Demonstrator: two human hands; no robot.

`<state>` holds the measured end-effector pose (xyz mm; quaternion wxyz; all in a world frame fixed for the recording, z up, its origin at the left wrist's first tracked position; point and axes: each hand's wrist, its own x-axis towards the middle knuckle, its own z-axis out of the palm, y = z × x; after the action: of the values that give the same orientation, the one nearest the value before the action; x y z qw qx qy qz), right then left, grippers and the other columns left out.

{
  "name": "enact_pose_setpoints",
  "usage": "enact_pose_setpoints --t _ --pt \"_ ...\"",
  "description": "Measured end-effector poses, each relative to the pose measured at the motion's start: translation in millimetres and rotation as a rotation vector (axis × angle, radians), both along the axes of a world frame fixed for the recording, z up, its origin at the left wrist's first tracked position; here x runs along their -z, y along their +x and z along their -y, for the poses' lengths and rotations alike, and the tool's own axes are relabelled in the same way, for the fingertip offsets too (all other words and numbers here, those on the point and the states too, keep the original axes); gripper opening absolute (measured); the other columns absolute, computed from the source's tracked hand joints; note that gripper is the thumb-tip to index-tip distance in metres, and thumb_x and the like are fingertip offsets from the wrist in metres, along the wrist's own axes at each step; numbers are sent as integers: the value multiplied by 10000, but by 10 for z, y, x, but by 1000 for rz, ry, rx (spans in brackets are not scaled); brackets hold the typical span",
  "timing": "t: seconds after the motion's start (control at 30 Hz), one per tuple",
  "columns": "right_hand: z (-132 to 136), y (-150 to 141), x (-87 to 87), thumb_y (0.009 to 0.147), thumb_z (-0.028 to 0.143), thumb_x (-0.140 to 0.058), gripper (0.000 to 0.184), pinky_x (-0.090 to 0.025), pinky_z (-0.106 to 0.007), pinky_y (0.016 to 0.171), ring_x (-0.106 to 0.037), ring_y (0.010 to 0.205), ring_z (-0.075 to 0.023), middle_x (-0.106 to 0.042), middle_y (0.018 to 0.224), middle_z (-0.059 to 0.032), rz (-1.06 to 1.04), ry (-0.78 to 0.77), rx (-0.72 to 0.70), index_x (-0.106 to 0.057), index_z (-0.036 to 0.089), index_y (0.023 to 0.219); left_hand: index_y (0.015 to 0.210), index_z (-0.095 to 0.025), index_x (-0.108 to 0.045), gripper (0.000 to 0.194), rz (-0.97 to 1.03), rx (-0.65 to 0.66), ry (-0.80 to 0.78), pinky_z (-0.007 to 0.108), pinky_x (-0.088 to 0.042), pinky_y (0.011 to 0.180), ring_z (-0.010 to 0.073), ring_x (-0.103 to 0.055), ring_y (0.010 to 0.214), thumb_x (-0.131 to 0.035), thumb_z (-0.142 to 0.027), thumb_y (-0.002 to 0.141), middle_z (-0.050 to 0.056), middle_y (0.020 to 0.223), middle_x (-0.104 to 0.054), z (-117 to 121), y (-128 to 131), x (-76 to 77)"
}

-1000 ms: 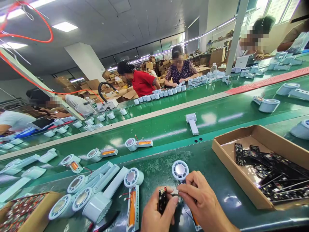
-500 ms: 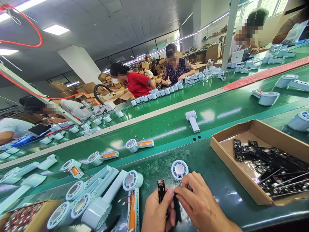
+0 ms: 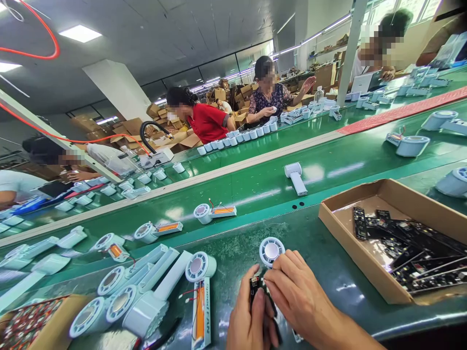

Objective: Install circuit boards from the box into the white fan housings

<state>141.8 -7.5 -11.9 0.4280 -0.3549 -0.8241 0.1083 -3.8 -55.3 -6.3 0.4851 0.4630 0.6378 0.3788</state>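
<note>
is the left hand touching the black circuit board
Touching. The head view shows the left hand holding the black circuit board, with its thumb pressed over the board's face.

The green bench (image 3: pixel 237 255) carries a cardboard tray (image 3: pixel 419 209), pale-blue fans (image 3: pixel 271 251) and what looks like a dark cable (image 3: pixel 166 334).

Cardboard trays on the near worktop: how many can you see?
2: one tray at the right, holding black circuit boards; another tray at the lower left, partly out of frame, holding red-wired parts. Others may lie outside the view.
</note>
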Motion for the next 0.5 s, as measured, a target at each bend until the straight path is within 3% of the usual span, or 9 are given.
enact_pose_setpoints --t 0.1,0.33,0.43,0.5 --pt "-4 -7 -1 1001 73 -416 242 -286 -354 695 -416 744 -197 -533 804 -47 4 -7 -5 -618 158 899 1335 -179 -530 617 -119 30 34 202 -353 405 124 -512 364 -420 -654 956 -81 454 -520 15 51 -14" --pt "16 -24 19 995 80 -408 266 -291 -363 708 -419 750 -197 -528 789 -44 49 -32 11 -587 164 817 1289 -218 -572 522 -337 21 100 264 -390 465 181 -517 370 -360 -593 993 -77 408 -492 41 32 97" --pt "23 -39 5 991 85 -415 274 -296 -364 716 -415 749 -195 -525 786 -42 73 -16 35 -552 170 769 1326 -228 -576 498 -388 -6 154 287 -432 479 226 -611 418 -378 -549 1001 -26 461 -606 67 -8 202" --pt "22 -50 -7 988 84 -413 283 -293 -361 704 -410 739 -190 -520 777 -39 79 -12 44 -531 170 746 1346 -229 -567 478 -423 -25 186 302 -492 535 262 -719 575 -370 -506 1011 48 639 -743 77 -12 279"
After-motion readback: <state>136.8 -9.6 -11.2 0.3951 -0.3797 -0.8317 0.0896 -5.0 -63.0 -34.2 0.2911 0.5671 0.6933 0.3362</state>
